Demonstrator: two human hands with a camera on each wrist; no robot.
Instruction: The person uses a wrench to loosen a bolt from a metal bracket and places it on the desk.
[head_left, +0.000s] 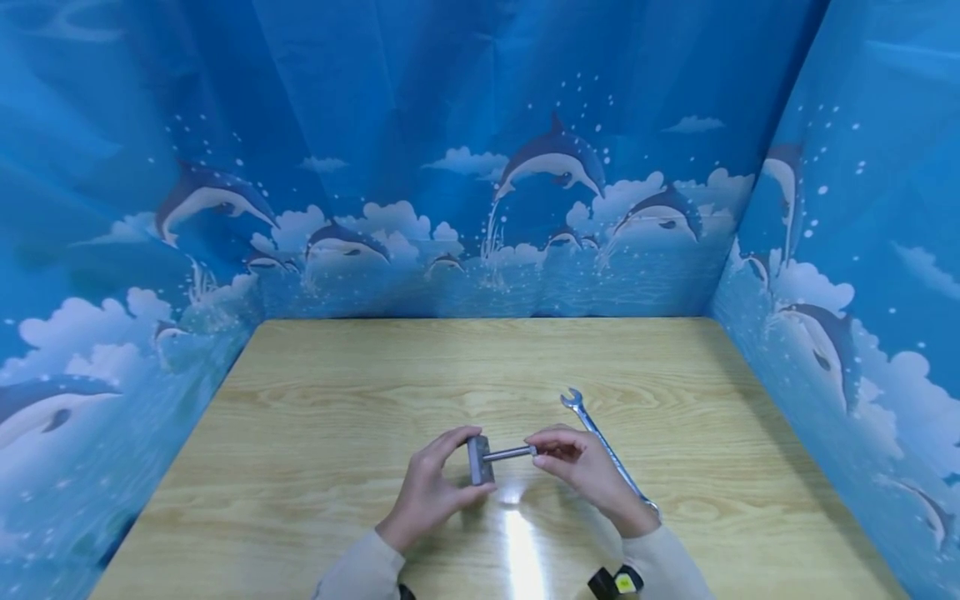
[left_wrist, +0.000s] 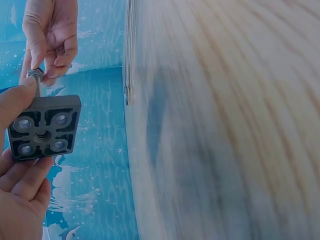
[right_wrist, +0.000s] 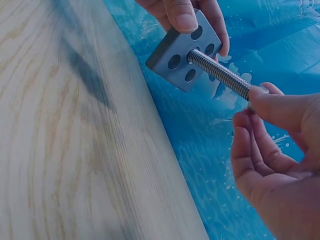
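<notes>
My left hand [head_left: 435,475] grips a square grey plate [left_wrist: 44,127] by its edges, thumb on one side and fingers on the other. Round holes surround a threaded centre hole on the plate. A threaded bolt [right_wrist: 220,72] stands out from the plate's middle, its near end at that centre hole. With thumb and fingertips, my right hand [head_left: 581,462] pinches the bolt's hex head [left_wrist: 36,73]. Both parts are held up over the table, and in the right wrist view the fingers partly cover the bolt's head end.
A wrench [head_left: 603,442] lies on the wooden table [head_left: 337,400], partly behind my right wrist. Blue dolphin-print sheets [head_left: 420,108] enclose the table at the back and both sides. Light glares off the tabletop below the hands.
</notes>
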